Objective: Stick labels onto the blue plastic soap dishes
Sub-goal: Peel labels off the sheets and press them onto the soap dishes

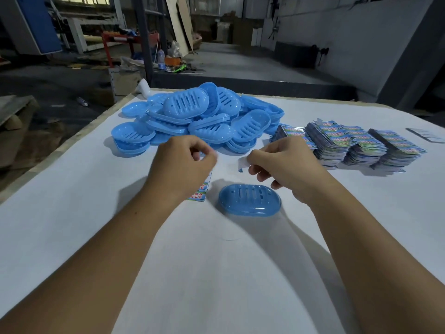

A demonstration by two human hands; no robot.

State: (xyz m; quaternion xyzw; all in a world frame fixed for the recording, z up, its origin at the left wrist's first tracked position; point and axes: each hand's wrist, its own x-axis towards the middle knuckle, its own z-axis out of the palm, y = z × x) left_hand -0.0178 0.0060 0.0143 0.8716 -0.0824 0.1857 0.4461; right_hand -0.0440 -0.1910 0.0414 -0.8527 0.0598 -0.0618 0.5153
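Left hand [183, 162] curled, pinching, right hand [281, 162] pinching, forearms extended forward

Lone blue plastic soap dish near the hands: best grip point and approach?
Take the lone blue oval plastic soap dish from above, fingers across its short width at the long side rims. It lies flat, upside down, slotted base up, clear all round on the white table.

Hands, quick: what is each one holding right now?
Left hand: fingers curled, holding a printed label sheet that hangs below it.
Right hand: pinching a small white label piece above the lone soap dish.
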